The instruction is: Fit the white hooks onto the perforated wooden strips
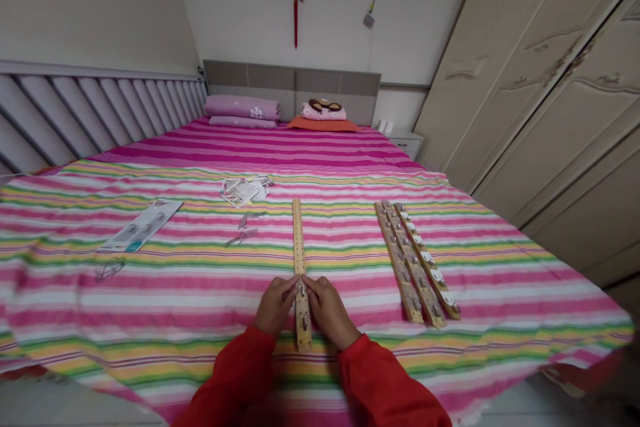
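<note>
A narrow wooden strip with rows of small holes (299,233) lies lengthwise in front of me on the striped cloth. My left hand (273,307) and my right hand (330,310) meet over its nearer half from either side. The fingertips of both hands are closed in a pinch on a small metal hook (301,289) at the strip's surface. Nearer to me, another metal hook (305,322) sits on the same strip. The fingers partly cover the hook between them, so its exact fit is hidden.
To the right lie wooden strips bearing metal hooks (411,267) and one with white round pieces (428,257). Left are clear packets (245,191), small plastic bags (244,235), a flat package (143,225) and wire rings (110,268). A slatted rail (100,103) borders the bed.
</note>
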`<state>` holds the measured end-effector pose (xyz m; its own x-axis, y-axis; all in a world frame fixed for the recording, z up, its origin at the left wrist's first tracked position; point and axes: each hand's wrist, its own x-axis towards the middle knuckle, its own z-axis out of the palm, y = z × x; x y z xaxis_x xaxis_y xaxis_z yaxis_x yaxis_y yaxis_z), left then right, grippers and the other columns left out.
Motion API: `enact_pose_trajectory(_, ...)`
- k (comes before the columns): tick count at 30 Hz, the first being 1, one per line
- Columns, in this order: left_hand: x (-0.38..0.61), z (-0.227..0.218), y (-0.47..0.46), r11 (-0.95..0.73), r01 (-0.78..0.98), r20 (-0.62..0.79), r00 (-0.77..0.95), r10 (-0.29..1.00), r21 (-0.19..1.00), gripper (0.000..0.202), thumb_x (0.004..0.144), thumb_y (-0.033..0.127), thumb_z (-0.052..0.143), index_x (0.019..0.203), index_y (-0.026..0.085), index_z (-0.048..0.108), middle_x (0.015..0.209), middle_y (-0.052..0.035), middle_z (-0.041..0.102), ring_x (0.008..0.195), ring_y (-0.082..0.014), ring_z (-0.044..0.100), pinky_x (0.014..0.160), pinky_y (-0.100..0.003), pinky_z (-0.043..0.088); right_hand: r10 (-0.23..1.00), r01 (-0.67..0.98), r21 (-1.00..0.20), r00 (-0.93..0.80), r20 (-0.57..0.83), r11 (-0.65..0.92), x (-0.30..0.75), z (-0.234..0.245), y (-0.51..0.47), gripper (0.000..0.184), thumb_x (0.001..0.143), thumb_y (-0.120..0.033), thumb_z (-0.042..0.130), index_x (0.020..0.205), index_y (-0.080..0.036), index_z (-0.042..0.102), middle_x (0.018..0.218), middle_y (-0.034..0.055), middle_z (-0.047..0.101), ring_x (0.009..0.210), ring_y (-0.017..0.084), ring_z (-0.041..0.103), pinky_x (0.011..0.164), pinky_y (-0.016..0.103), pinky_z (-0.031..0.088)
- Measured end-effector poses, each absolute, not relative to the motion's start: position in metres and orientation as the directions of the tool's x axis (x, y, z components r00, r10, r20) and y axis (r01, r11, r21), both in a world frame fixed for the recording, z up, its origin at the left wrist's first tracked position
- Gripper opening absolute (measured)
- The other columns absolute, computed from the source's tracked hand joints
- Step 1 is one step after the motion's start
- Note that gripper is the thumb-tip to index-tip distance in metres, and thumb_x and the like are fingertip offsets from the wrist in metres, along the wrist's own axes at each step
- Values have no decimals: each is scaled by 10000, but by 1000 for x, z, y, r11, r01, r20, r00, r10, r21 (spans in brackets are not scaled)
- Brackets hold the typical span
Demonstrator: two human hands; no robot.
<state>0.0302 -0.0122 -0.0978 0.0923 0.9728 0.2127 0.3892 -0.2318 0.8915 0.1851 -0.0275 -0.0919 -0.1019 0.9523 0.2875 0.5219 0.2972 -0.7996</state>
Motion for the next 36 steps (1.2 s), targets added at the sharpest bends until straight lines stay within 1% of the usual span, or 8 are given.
enact_pose_trajectory(5, 27, -105, -5, -265, 444, 192, 202, 960, 856, 433, 785, 406, 512, 1150, 217, 650, 730, -22, 505, 729, -181, 527, 730, -356, 482, 962, 642, -717, -181, 205, 273, 185, -85, -30, 393, 889, -152, 408, 1227, -248, 583, 775, 30, 475, 667, 161, 513, 608, 251, 421)
enact_pose_trajectory(10, 27, -107, -1, -245, 474, 158, 216, 963, 845, 470, 782, 390, 495, 1204, 223, 613, 746, -17, 479, 747, -177, 507, 765, -339, 470, 968, 679, -690, -195, 157, 249, 186, -83, -27, 406, 901, -187, 403, 1274, -267, 541, 804, 41, 508, 702, 170, 543, 621, 252, 431)
enact_pose_trajectory(15, 27, -99, -3, -163, 414, 100, 168, 981, 896, 521, 752, 432, 499, 1204, 198, 611, 715, 9, 450, 668, -149, 470, 686, -303, 451, 960, 480, -836, -212, 183, 266, 195, -89, -18, 413, 894, -234, 428, 1293, -250, 537, 966, 81, 636, 933, 208, 598, 850, 331, 467)
enact_pose_trajectory(18, 30, -97, -5, -82, 382, 50, 95, 994, 920, 598, 741, 457, 482, 1253, 157, 558, 701, 23, 445, 614, -132, 452, 638, -292, 436, 963, 302, -921, -185, 197, 246, 197, -94, -14, 432, 890, -354, 458, 1303, -244, 527, 1215, 78, 624, 1167, 229, 532, 1015, 394, 385)
enact_pose_trajectory(20, 33, -96, -5, -62, 395, 43, 57, 997, 917, 621, 727, 456, 482, 1242, 118, 557, 695, 19, 458, 628, -141, 467, 655, -304, 441, 978, 256, -947, -133, 162, 192, 196, -98, -12, 484, 866, -438, 489, 1300, -228, 530, 1290, 79, 588, 1220, 243, 501, 1052, 423, 350)
enact_pose_trajectory(24, 37, -95, -4, -91, 428, 65, 75, 995, 899, 556, 730, 446, 471, 1153, 116, 617, 717, -5, 501, 699, -168, 514, 711, -321, 459, 993, 207, -971, -56, 107, 117, 193, -102, -12, 563, 816, -539, 521, 1258, -195, 573, 1300, 106, 577, 1219, 259, 512, 1071, 446, 329)
enact_pose_trajectory(30, 37, -91, -7, -52, 378, 17, 96, 995, 924, 540, 794, 489, 397, 1170, 163, 606, 814, -38, 545, 763, -189, 552, 629, -298, 479, 991, 119, -985, -57, 118, 124, 193, -98, -12, 551, 797, -575, 529, 1200, -210, 623, 1264, 100, 607, 1226, 265, 507, 1080, 479, 304)
enact_pose_trajectory(36, 38, -88, -9, -146, 463, 104, 115, 988, 874, 453, 789, 434, 401, 1034, 180, 685, 692, -22, 518, 709, -191, 543, 685, -331, 469, 980, 105, -980, -125, 155, 169, 194, -97, -10, 488, 816, -550, 519, 1149, -221, 660, 1136, 95, 684, 1098, 268, 596, 1014, 477, 386)
